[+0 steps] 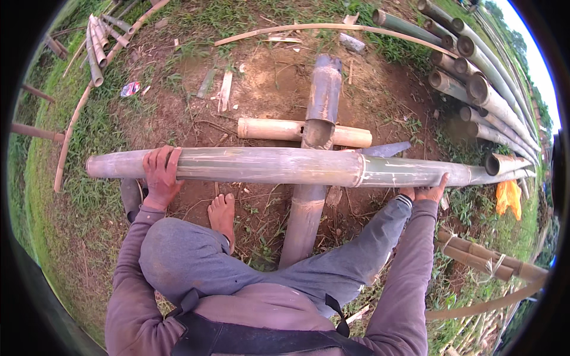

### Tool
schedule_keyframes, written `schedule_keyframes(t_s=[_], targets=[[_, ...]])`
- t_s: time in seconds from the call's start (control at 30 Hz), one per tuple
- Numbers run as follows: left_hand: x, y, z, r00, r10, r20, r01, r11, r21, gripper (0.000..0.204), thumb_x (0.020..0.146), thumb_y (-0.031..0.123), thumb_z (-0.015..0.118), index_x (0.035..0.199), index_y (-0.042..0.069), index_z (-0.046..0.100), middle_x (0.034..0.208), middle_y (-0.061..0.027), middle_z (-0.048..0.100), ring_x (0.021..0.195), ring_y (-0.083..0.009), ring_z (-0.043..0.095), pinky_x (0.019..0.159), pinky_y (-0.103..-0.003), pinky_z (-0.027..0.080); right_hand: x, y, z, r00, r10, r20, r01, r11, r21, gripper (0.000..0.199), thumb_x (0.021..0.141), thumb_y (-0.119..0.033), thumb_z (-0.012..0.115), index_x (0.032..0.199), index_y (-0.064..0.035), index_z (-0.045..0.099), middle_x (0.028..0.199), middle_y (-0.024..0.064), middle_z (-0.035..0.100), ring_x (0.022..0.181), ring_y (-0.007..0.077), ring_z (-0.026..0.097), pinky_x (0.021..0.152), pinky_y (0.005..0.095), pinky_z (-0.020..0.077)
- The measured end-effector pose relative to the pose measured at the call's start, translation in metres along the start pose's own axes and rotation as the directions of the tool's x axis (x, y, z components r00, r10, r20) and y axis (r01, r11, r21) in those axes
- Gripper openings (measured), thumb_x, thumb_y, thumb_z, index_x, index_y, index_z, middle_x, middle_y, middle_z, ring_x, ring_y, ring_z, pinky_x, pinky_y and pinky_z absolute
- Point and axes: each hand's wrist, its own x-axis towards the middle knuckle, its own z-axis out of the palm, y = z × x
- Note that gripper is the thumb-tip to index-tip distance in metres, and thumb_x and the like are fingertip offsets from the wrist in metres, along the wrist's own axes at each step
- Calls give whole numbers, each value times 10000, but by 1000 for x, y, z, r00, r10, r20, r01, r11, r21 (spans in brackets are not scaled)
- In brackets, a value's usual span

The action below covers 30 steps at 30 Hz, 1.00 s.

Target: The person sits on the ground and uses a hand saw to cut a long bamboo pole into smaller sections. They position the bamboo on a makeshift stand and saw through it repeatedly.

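A long, thick bamboo pole (267,166) lies crosswise before me, over a second bamboo piece (306,222) that runs away from me and has a notch cut in its upper side. My left hand (162,178) grips the pole near its left end, fingers over the top. Toward the right end, my right hand (430,188) holds the pole from below and the near side, with the thumb up its face. Most of the right fingers are hidden under the pole. Just beyond, a shorter pale bamboo length (270,129) lies crosswise by the notched piece.
Many cut bamboo poles (475,89) are stacked at the far right, with an orange plastic bag (508,199) near them. Tied bamboo (484,258) stands at the near right. More poles (95,50) lie far left. A bent bamboo strip (332,26) crosses the far ground. My bare foot (222,215) is close.
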Motion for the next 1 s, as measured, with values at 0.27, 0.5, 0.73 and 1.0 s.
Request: schedule_keyframes(t_s=[0.27, 0.5, 0.73, 1.0], targets=[[-19, -12, 12, 992, -66, -104, 80, 986, 144, 621, 826, 187, 773, 1413, 184, 569, 1345, -76, 574, 1315, -317, 539, 1207, -653, 290, 63, 2, -8, 988, -21, -153, 8, 996, -89, 943, 856, -703, 731, 1466, 6, 607, 1487, 225, 626, 1343, 434, 600, 1177, 605, 442], [-92, -82, -13, 479, -707, -520, 796, 600, -81, 787, 843, 331, 853, 1518, 209, 467, 1456, -119, 511, 1410, -366, 481, 1208, -696, 275, -150, 68, 89, 981, 168, 101, -176, 981, 75, 895, 871, -632, 775, 1483, -14, 565, 1490, 221, 616, 1371, 431, 577, 1204, 606, 401], [-70, 47, -31, 557, -518, 648, -42, -798, -602, 1087, 870, 893, 578, 1639, 160, 344, 1613, -125, 458, 1540, -374, 386, 1249, -633, 322, -351, 138, 148, 691, 532, 490, -618, 786, 17, 838, 870, -516, 849, 1534, -153, 488, 1487, 80, 584, 1395, 288, 542, 1202, 559, 407], [-66, -12, -6, 311, -750, 584, -125, -641, -757, 891, 953, 802, 518, 1591, 184, 443, 1514, -157, 557, 1385, -395, 552, 1186, -637, 421, -366, 159, 124, 380, 794, 474, -536, 607, -587, 800, 874, -439, 866, 1496, -74, 521, 1397, 145, 649, 1278, 327, 638, 1128, 533, 479]])
